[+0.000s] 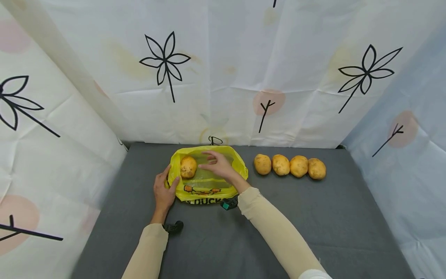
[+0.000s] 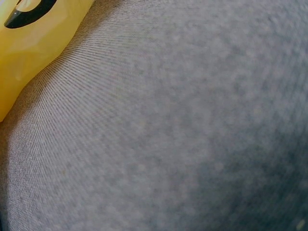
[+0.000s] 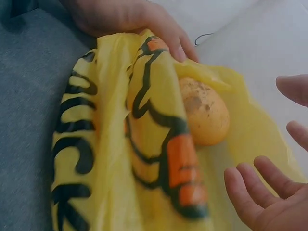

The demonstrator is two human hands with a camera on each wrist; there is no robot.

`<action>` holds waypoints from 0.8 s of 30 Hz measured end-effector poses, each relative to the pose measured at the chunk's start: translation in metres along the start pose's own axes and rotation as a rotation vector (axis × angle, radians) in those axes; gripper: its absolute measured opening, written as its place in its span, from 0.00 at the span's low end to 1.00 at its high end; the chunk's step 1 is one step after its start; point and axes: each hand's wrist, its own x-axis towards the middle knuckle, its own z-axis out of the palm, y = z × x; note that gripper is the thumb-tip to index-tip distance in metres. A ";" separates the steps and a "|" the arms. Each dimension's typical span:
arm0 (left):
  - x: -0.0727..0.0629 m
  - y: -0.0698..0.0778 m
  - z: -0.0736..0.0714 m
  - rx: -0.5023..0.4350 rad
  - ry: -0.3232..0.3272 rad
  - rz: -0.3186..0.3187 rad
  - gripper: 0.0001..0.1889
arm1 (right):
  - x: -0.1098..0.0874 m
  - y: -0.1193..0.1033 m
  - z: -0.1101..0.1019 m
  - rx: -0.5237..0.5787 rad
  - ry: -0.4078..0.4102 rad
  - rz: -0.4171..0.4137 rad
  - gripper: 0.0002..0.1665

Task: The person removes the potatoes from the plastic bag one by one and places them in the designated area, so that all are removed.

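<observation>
A yellow plastic bag [image 1: 209, 191] with black lettering and an orange carrot print lies with its mouth spread. One potato [image 1: 188, 167] with dirt specks sits inside at the bag's left; the right wrist view also shows this potato [image 3: 204, 111]. My left hand [image 1: 164, 192] holds the bag's left side, thumb at the rim. Over the bag's mouth hovers my right hand [image 1: 220, 166], fingers parted and nothing held, just right of the potato. In the left wrist view only a corner of the bag [image 2: 33, 53] appears, and no hand.
To the right of the bag, several potatoes [image 1: 280, 165] stand in a row on the grey tabletop [image 1: 278, 209]. White patterned cloth [image 1: 226, 69] hangs behind the table and along both sides. Each wrist wears a dark strapped device.
</observation>
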 end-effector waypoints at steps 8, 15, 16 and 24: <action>0.000 0.000 -0.002 0.001 -0.030 -0.035 0.31 | 0.020 -0.006 0.009 0.107 -0.001 0.113 0.36; 0.001 0.002 -0.001 0.011 -0.027 -0.040 0.31 | 0.031 -0.009 0.019 0.126 -0.009 0.172 0.35; 0.001 0.002 -0.001 0.010 -0.027 -0.041 0.31 | 0.033 -0.009 0.020 0.130 -0.007 0.176 0.34; 0.001 0.001 -0.001 0.006 -0.036 -0.058 0.31 | 0.043 -0.007 0.031 0.109 0.011 0.200 0.33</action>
